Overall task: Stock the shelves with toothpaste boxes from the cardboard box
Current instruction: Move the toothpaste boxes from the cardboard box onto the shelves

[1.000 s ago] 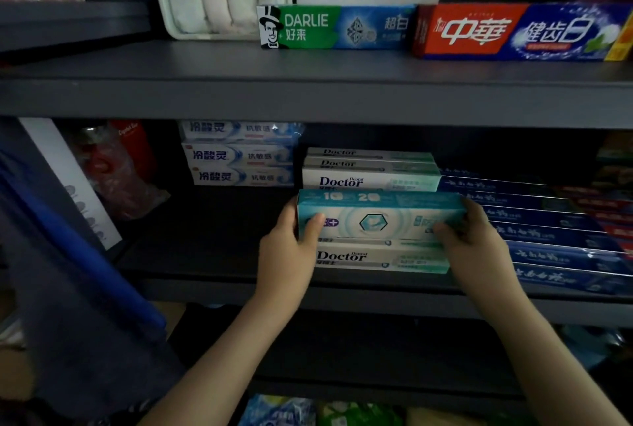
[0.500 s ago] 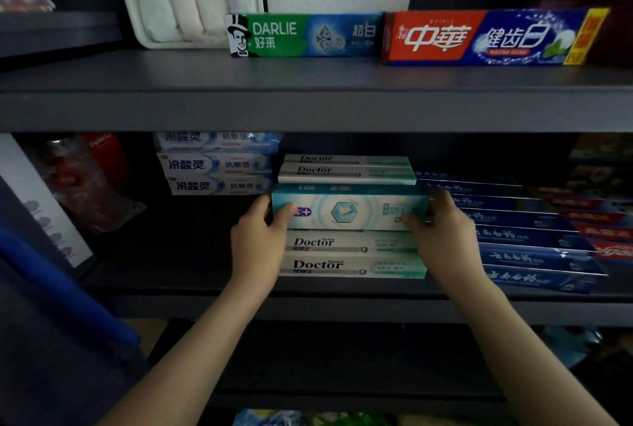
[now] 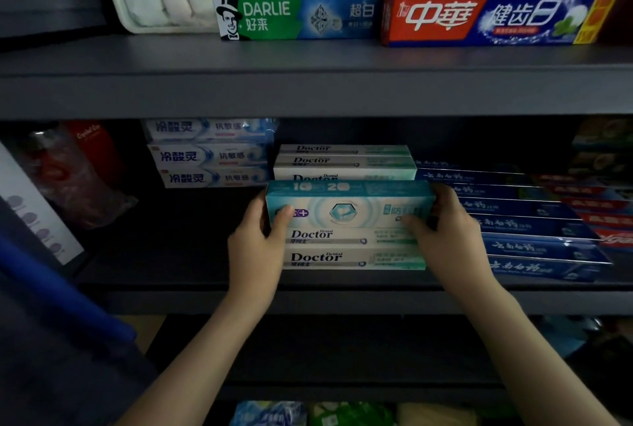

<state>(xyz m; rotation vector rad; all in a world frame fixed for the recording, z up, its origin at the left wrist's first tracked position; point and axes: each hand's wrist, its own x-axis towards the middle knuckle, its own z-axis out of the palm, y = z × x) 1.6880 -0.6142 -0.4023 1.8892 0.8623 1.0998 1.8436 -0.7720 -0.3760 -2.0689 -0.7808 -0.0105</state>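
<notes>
- The left hand reached up from below with the forearm extended and gripped the left end of a teal rectangular cardboard toothpaste box.
- The left thumb lay across the box's front face; the other fingers curled behind the end and were hidden.
- The right hand gripped the right end of the same box in a mirrored pose, thumb on the front face and fingers wrapped over the end.
- The teal box was held level, long side facing out, on the middle dark grey shelf.
- Its lower edge met the top of two stacked white-and-green "Doctor" toothpaste boxes; whether it rested on them could not be told.
- More "Doctor" boxes stood behind it.
- A row of dark blue toothpaste boxes lay just beside the right hand.
- White-and-blue toothpaste boxes were stacked further back to the left.
</notes>
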